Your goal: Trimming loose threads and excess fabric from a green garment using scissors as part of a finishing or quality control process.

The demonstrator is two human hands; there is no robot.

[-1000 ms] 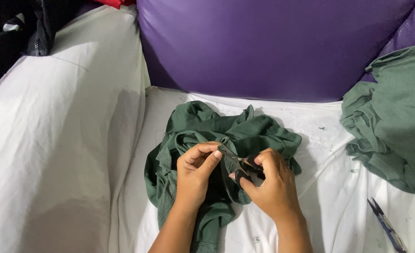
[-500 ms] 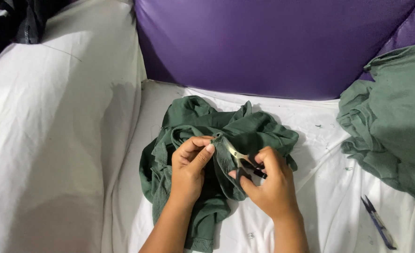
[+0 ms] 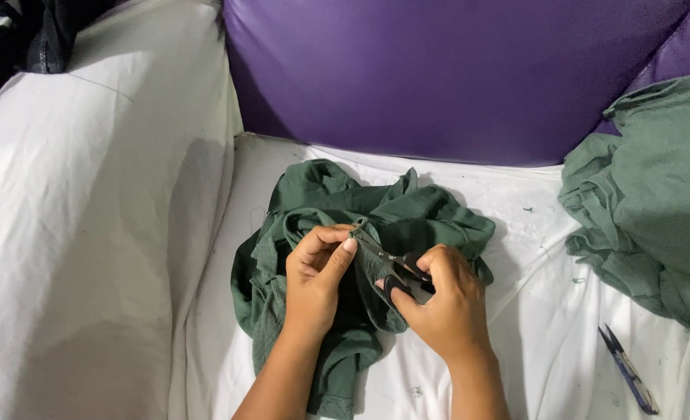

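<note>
On white sheeting, left hand pinches the soft, limp green garment at its seam; right hand grips small scissors.

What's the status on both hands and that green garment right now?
Left hand pinching dark green garment edge. Right hand working small scissors at that edge. Blue thread snips lying apart on white sheet. Nothing obstructing.

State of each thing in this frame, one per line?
Left hand: pinching a fold of the garment.
Right hand: gripping scissors.
Scissors: tips at the pinched fold.
Dark green garment: crumpled on the white sheet.
Snips: lying loose, untouched.
Pale green cloth: heaped at right.
</note>
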